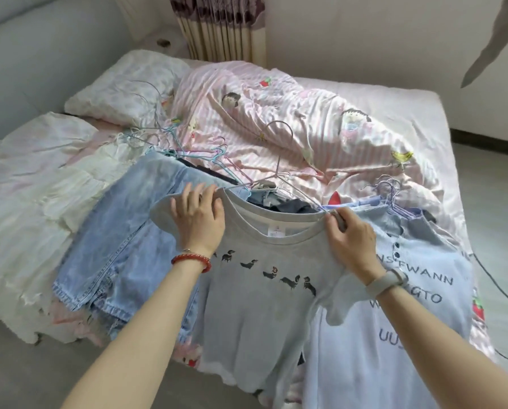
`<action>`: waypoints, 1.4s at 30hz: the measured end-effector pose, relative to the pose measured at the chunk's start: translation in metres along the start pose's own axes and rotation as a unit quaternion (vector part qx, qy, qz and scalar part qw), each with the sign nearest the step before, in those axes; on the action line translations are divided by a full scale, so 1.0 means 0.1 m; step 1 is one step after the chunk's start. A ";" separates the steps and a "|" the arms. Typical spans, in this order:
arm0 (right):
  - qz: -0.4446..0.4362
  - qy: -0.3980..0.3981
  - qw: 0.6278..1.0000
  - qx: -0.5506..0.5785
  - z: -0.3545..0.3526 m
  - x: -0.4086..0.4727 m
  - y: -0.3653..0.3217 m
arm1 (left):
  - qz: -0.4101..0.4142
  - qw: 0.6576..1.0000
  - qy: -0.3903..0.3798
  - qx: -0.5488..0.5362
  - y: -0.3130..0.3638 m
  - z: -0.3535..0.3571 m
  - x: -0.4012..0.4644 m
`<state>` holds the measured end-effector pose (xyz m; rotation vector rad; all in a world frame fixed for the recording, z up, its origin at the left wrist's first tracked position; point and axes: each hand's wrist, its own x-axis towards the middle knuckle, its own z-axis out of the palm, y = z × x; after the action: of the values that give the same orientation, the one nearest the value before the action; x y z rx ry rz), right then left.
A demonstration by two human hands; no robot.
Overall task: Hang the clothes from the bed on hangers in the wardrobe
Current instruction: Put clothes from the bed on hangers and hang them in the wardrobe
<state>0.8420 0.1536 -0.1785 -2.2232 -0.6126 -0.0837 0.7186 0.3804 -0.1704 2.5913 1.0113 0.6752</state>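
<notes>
My left hand [198,215] lies flat, fingers spread, on the grey T-shirt's [255,305] shoulder at frame centre. My right hand [348,234] pinches its collar against a wire hanger [279,184].

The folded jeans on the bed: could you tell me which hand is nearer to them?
Left. The left hand rests on the grey T-shirt's shoulder, right beside the jeans. The right hand pinches the collar's far side, the T-shirt's width away.

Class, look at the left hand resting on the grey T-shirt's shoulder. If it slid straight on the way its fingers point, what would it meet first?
Probably the wire hanger at the collar of the grey T-shirt: the left hand points up the bed towards it. The jeans lie just left of that line, and depth is unclear.
</notes>
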 end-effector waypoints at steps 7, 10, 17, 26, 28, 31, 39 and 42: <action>0.084 -0.078 0.993 -0.024 0.69 1.10 0.64 | -0.042 0.979 -0.199 0.034 0.21 1.06 0.45; 0.131 -0.135 0.980 -0.069 1.03 1.30 0.91 | -0.079 0.948 -0.301 0.061 0.15 1.46 0.31; 0.131 -0.292 0.931 -0.177 1.45 1.43 1.44 | -0.095 0.879 -0.452 0.117 -0.13 2.01 0.21; 0.059 -0.346 0.915 -0.200 1.45 1.41 1.22 | -0.075 0.904 -0.405 0.113 0.03 1.90 0.48; 0.018 -0.318 0.928 -0.194 1.40 1.41 0.99 | -0.066 0.926 -0.354 0.115 0.06 1.73 0.53; -0.045 -0.277 0.941 -0.188 1.31 1.38 0.56 | -0.054 0.952 -0.273 0.131 0.02 1.36 0.55; -0.196 -0.235 0.941 -0.147 1.18 0.78 -0.88 | -0.122 0.970 -0.105 0.183 -0.50 -0.13 0.11; -0.257 -0.248 0.929 -0.099 1.17 0.31 -1.45 | -0.159 0.969 -0.053 0.184 -0.78 -0.79 -0.30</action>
<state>0.7871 0.3323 -0.1478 -2.2243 -1.5179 0.1649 0.6151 0.4223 -0.1449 2.6301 1.5982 0.2862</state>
